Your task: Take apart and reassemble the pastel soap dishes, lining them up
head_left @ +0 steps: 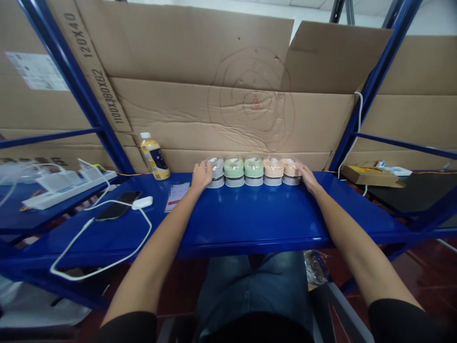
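Observation:
Along the back of the blue shelf stands a straight row of small rounded containers with grey bases and dark bands. At its left end is a grey-lidded container [216, 172]. Beside it come a green container [234, 171], a second green container [253, 171], a peach container [273, 171] and, on the right end, another peach container [291, 171]. My left hand [202, 175] rests against the outer side of the grey one, fingers extended and partly hidden. Against the outer side of the last peach container lies my right hand [309, 178], its fingers stretched out.
A yellow bottle [155, 157] stands at the back left, near a paper [177, 196]. A phone [119, 206], a white earbud-case-like object [142, 203] and a looping white cable lie left. A cardboard panel [171, 100] backs the shelf; blue posts flank it. A power strip [67, 190] sits far left.

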A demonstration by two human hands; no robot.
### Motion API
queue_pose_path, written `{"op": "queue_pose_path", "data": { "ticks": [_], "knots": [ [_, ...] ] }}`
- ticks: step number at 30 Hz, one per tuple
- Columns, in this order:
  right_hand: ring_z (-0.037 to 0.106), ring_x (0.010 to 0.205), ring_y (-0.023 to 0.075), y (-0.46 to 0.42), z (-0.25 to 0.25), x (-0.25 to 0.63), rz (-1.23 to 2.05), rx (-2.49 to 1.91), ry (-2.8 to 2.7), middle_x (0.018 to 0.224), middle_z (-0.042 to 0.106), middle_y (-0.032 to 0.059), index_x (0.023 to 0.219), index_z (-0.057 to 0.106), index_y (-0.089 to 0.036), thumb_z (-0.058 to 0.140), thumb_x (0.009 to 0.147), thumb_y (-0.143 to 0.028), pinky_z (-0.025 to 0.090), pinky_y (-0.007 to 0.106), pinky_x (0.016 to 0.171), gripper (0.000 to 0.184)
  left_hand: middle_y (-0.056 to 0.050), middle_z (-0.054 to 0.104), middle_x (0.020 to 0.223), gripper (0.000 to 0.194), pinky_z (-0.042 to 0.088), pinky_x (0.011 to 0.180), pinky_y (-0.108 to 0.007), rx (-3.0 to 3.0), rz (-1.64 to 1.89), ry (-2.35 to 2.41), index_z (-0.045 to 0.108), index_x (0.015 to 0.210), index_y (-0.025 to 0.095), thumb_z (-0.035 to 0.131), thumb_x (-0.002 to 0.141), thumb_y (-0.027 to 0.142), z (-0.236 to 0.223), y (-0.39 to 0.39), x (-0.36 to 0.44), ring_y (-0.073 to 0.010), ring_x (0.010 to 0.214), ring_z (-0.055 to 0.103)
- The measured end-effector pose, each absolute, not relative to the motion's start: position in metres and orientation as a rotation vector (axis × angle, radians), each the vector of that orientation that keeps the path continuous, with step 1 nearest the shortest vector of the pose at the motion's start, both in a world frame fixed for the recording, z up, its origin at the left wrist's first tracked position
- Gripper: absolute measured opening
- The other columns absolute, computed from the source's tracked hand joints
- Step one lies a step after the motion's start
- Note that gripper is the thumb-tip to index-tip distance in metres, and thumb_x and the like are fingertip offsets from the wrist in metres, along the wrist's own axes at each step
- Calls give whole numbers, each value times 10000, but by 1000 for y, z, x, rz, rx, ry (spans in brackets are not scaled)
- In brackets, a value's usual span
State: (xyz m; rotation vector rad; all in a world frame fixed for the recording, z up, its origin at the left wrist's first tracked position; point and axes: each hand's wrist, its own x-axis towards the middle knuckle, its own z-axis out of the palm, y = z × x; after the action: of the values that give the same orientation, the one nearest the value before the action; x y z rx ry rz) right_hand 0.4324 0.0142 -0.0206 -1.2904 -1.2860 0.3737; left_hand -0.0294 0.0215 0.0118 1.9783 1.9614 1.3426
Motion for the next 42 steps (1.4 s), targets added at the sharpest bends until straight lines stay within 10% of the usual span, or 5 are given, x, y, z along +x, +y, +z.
{"op": "queue_pose_path", "data": {
  "ticks": [9,14,21,28,42],
  "knots": [
    [502,1416,438,7,-12,374,46,-1626,-1393,1547,469,317,1564,359,-92,893,613,-609,406,561,1166,1208,-243,589,1494,551,395,1192,-495,1868,1340,2017,522,1461,86,334,1050,400,15,16,-63,-346,1423,530],
    [569,1334,441,5,-10,367,-34,-1696,-1429,1436,586,276,1540,425,-131,821,703,-590,426,572,1126,1034,-333,508,1475,627,400,1147,-585,1890,1382,2208,498,1458,40,486,989,455,19,-8,-31,-455,1399,497],
    [581,1314,356,-17,24,382,-127,-1383,-1205,1451,598,202,1485,458,-160,760,739,-542,450,524,1126,891,-141,637,1307,273,439,1168,-487,2600,1396,1250,648,1204,200,530,985,313,29,-65,33,-304,1299,581],
    [671,1205,327,-65,25,332,799,-938,-1952,1340,686,90,1387,578,-257,863,666,-477,558,494,1044,806,-269,490,1538,1171,498,1124,-557,2151,1073,929,311,1598,181,933,652,481,0,-65,33,-373,1364,589],
    [639,1279,397,-74,4,283,462,-1003,-2414,1412,653,158,1452,589,-221,947,594,-608,500,608,1116,1007,-163,579,1481,1132,484,1127,-554,2366,924,820,474,1506,222,982,546,543,-22,-69,42,-412,1347,582]
  ]
}}
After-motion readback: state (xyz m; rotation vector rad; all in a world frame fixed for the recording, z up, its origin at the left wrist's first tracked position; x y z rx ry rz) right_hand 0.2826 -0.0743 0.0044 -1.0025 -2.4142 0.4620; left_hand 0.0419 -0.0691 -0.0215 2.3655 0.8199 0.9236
